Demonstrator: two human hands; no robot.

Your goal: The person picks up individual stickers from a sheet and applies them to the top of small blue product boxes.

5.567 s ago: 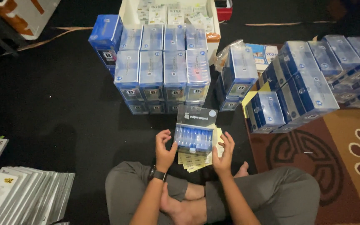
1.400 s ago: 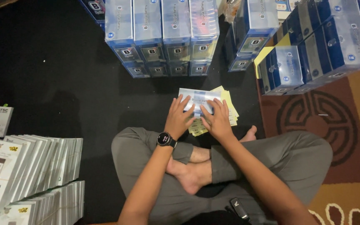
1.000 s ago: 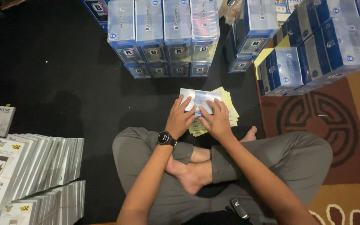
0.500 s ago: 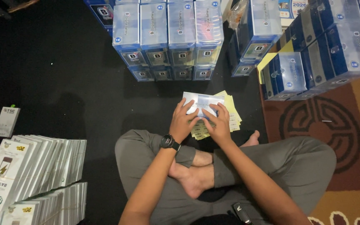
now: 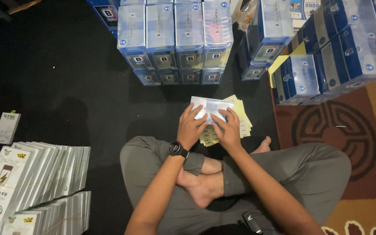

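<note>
Pressing down on a small clear packet (image 5: 211,107): both hands sit on it, left hand (image 5: 191,127) on the near-left part, right hand (image 5: 228,129) on the near-right, fingers spread and flat rather than curled around it. Contact looks like a hold-down or fold, not a lift.

Packet lies on the black floor (image 5: 66,87) just ahead of the crossed legs, on top of a loose fan of yellow slips (image 5: 243,117). Left wrist carries a black watch (image 5: 178,149).

Step, as I read it: closing or flattening this one packet. Next move likely needs a proper grip on it without dragging the slips along.

Further out: a row of blue-and-clear boxes (image 5: 175,39) straight ahead, more of them stacked on the right (image 5: 340,52) at the edge of a brown patterned rug (image 5: 349,130). Stacks of white cartons (image 5: 35,182) on the left, one small white box (image 5: 6,127) apart from them.
</note>
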